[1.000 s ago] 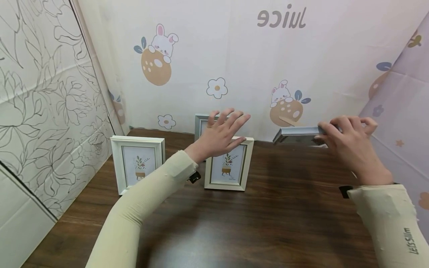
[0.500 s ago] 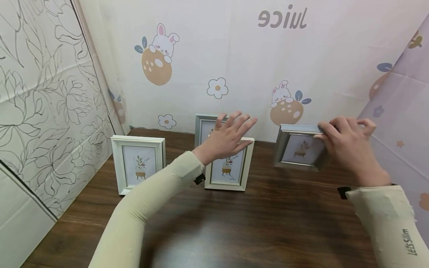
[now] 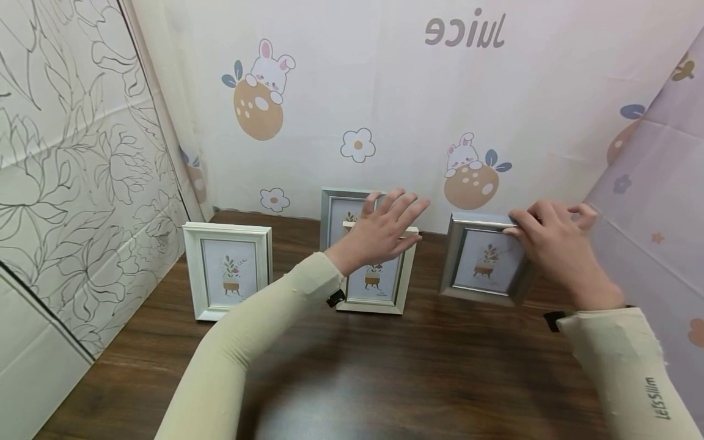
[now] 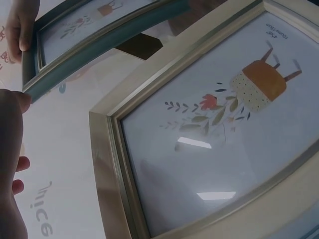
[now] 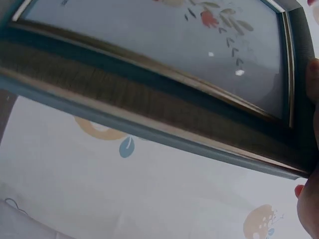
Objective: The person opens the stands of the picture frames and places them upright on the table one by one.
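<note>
My right hand (image 3: 561,250) grips a grey-blue picture frame (image 3: 484,263) by its top right corner, with the potted-plant print facing me and the frame slightly tilted. In the right wrist view this frame's border (image 5: 149,94) crosses the picture close up. My left hand (image 3: 379,235), fingers spread and holding nothing, hovers over the upper part of a cream picture frame (image 3: 379,302). That cream frame stands upright on the table, its print (image 4: 209,119) large in the left wrist view. Behind it, partly hidden, stands another grey-blue frame (image 3: 328,226).
A white picture frame (image 3: 228,269) stands upright at the left, near the patterned side panel (image 3: 99,153). Behind everything hangs a curtain (image 3: 396,73) printed with rabbits and flowers. All the standing frames are on a dark wooden table (image 3: 429,373).
The right hand has swung its frame from nearly flat, edge-on, to facing me, and brought it lower and slightly left. My left hand has drifted right and a little down.
</note>
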Action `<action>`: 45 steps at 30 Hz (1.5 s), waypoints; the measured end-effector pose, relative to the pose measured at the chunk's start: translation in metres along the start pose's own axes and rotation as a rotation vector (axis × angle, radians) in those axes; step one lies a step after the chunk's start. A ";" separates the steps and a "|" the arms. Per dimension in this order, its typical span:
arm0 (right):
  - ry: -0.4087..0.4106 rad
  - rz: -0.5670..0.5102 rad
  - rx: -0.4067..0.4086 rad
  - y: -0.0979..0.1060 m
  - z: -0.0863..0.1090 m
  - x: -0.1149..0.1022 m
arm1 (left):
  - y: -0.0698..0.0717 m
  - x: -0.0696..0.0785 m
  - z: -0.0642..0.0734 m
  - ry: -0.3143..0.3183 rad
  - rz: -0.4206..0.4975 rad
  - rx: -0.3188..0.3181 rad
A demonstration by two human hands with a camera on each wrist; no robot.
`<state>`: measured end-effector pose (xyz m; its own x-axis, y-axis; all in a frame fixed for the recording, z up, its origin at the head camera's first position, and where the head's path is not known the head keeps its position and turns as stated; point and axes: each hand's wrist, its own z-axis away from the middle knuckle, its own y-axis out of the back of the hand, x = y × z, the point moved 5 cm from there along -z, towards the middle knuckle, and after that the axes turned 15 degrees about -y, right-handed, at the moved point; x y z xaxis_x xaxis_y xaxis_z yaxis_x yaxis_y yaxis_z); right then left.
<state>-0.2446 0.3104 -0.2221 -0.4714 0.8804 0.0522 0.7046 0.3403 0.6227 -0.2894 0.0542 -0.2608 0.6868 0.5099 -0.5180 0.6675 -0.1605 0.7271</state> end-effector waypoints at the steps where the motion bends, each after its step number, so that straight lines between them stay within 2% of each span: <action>1: -0.005 -0.001 -0.010 -0.001 0.001 -0.001 | 0.000 0.001 -0.001 0.002 0.005 0.002; 5: -0.016 -0.005 -0.038 -0.002 0.001 -0.005 | 0.000 0.003 -0.004 0.004 0.014 -0.007; 12: -0.001 -0.013 -0.027 -0.001 -0.001 -0.014 | -0.002 0.009 -0.014 -0.007 0.030 -0.054; 15: 0.004 -0.020 -0.022 0.000 -0.002 -0.018 | -0.003 0.013 -0.018 -0.015 0.049 -0.054; 19: 0.002 -0.023 -0.030 0.000 -0.002 -0.022 | -0.004 0.018 -0.021 -0.024 0.067 -0.016; 25: -0.002 -0.019 -0.046 0.000 -0.003 -0.026 | -0.003 0.022 -0.022 -0.029 0.018 0.034; 37: -0.004 -0.026 -0.047 -0.005 0.000 -0.022 | -0.006 0.025 -0.023 -0.014 -0.052 0.078; 45: -0.054 -0.005 -0.091 -0.015 0.009 -0.015 | -0.012 0.034 -0.026 0.007 -0.109 0.113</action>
<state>-0.2431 0.2953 -0.2395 -0.4438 0.8961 0.0079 0.6498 0.3157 0.6914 -0.2815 0.0956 -0.2748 0.6071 0.5349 -0.5877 0.7663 -0.1983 0.6112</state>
